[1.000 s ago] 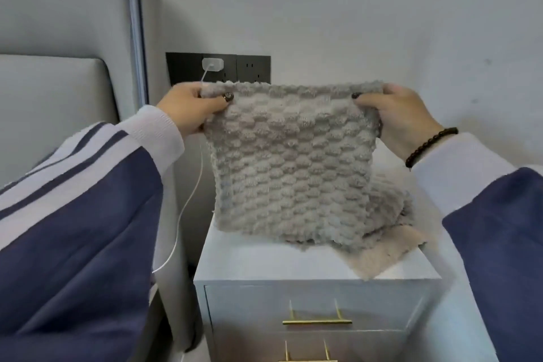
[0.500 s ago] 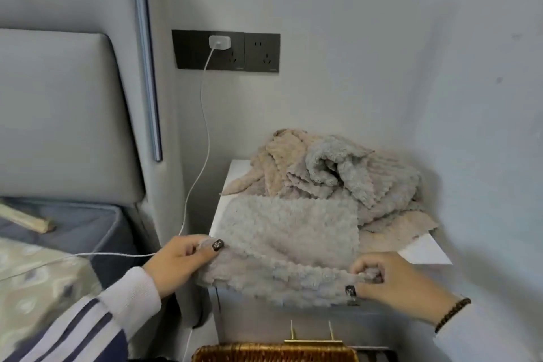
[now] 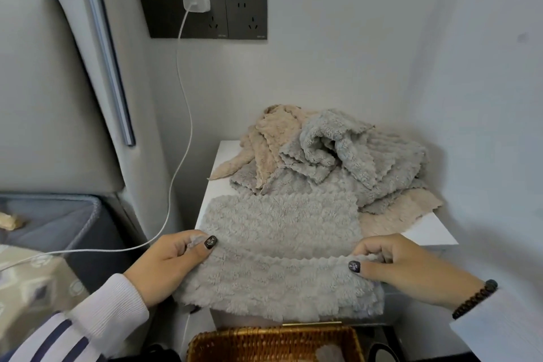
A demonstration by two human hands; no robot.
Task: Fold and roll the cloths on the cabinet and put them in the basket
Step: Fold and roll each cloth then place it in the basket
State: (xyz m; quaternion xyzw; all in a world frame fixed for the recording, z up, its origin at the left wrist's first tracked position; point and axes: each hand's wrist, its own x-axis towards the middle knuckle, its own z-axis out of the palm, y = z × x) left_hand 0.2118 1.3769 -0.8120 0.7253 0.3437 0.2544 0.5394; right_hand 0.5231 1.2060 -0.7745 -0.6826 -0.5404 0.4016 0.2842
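Note:
A fluffy grey cloth (image 3: 279,232) lies spread on the front of the white cabinet (image 3: 426,233), its near part hanging over the front edge. My left hand (image 3: 173,264) pinches its left edge with the thumb on top. My right hand (image 3: 399,267) pinches the right edge at the fold line. Behind it a crumpled heap of grey and beige cloths (image 3: 329,156) fills the back of the cabinet top. A woven wicker basket (image 3: 273,341) sits below the cabinet front at the bottom of the view; something pale lies inside it.
A white charging cable (image 3: 180,114) hangs from a black wall socket panel (image 3: 202,13) and runs left toward the bed (image 3: 44,232). A padded grey headboard stands at the left. Walls close in behind and to the right of the cabinet.
A second ago I held the grey cloth up in the air by its top corners. It has been lowered onto the cabinet, and my hands now hold it near the front edge.

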